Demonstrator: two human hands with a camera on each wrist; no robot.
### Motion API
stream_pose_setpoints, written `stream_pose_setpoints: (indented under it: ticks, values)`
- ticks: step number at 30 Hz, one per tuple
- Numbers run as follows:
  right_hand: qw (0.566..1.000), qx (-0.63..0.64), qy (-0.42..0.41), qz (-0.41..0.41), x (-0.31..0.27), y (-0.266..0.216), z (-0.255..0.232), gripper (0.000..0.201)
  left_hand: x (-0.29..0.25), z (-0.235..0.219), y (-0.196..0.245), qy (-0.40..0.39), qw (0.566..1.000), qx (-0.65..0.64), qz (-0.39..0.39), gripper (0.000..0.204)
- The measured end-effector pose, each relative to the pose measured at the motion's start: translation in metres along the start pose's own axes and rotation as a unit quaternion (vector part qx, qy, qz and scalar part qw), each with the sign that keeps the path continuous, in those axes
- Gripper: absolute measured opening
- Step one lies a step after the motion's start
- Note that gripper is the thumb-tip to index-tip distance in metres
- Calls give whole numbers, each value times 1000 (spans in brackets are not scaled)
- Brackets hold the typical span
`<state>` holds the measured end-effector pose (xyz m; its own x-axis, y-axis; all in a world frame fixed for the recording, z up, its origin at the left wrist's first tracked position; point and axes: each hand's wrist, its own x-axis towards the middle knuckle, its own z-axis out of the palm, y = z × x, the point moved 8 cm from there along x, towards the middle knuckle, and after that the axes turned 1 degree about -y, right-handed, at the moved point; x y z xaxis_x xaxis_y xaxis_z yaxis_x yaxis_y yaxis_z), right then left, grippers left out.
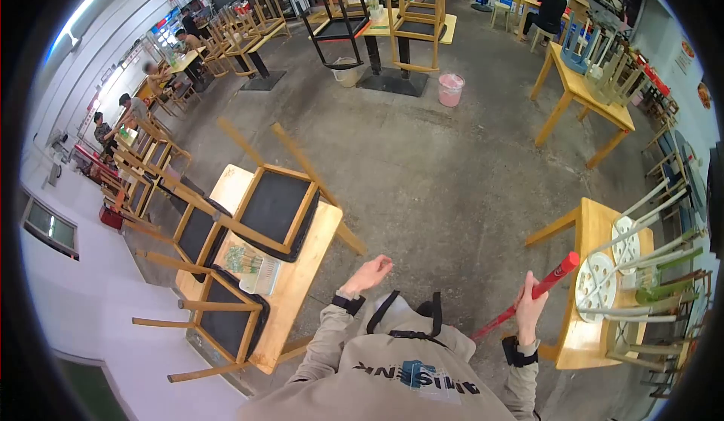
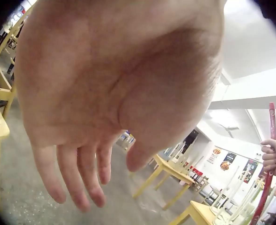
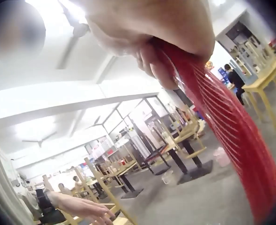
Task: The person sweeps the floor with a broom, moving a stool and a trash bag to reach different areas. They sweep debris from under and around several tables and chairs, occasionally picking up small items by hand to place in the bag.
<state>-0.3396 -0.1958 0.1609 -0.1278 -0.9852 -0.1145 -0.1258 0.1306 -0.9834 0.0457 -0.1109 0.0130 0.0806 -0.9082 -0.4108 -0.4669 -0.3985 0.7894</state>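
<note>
My right hand [image 1: 530, 306] grips a red pole [image 1: 558, 271] with curled fingers. The pole slants past my right side, its upper end tipped up toward the right-hand table, and its lower part is hidden behind my body. Up close in the right wrist view, the pole has white slanting streaks under a shiny surface. My left hand [image 1: 368, 276] hangs in front of my body with nothing in it; the left wrist view shows its palm and loosely extended fingers. To its left stands a wooden table [image 1: 302, 289] bearing upturned chairs [image 1: 275, 206].
At my right, a wooden table [image 1: 569, 345] carries upturned stools [image 1: 596, 289] with legs jutting out. Another loaded table [image 1: 562, 62] stands farther off. Ahead are a pink bucket [image 1: 451, 91] and tables stacked with chairs. People sit at the far left and far right.
</note>
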Motion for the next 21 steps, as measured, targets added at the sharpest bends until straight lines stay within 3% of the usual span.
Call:
stream_pose_setpoints:
  ticks: [7,12,16,18,20,21]
  values:
    - [996,-9,6,-84,137,-40,-5,41,93,-4,41,14,1000,7,-7,37]
    - [987,19,53,-151,234,-60,0,39,181,-3,73,-29,999,16,1,36]
    - [984,49,63,-156,322,-32,16,37,279,-11,83,-71,996,-17,44,36]
    - [981,51,69,-172,367,-21,29,38,327,-37,130,-47,995,-17,83,32]
    - [982,41,105,-150,398,-6,29,38,365,-43,166,-116,989,44,79,29]
    - [983,62,87,-152,414,-10,35,36,382,-51,194,-104,987,40,119,27]
